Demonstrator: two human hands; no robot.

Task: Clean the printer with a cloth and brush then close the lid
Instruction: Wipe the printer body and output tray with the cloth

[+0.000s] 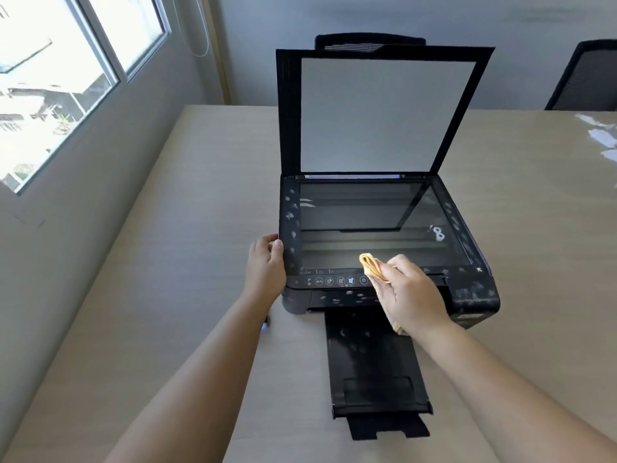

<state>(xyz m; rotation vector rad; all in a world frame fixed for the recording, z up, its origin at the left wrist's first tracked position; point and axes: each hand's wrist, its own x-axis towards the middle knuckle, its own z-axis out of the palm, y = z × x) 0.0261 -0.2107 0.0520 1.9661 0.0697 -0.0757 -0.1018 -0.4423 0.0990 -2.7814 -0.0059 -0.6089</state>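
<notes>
Cloth [371,266], soft and bunched, sits pinched in the right hand [412,295] at the scanner glass's [367,225] six o'clock edge. Left hand [265,262] clasps the printer's [474,300] nine o'clock side, steadying what looks a light plastic body; the upright lid [384,111] seems thin, best gripped at its top edge.

— What sort of place is being shown?

— An office or meeting room is being suggested. A long pale table [207,228] is being used as a desk, and a printer [384,235] is being kept on it.

— Is anything else being seen that points that way?

— A black mesh chair [587,78] is being kept at the far edge, plain grey walls [367,15] are being lit by a sliding window [66,78], and buildings are being glimpsed outside.
</notes>
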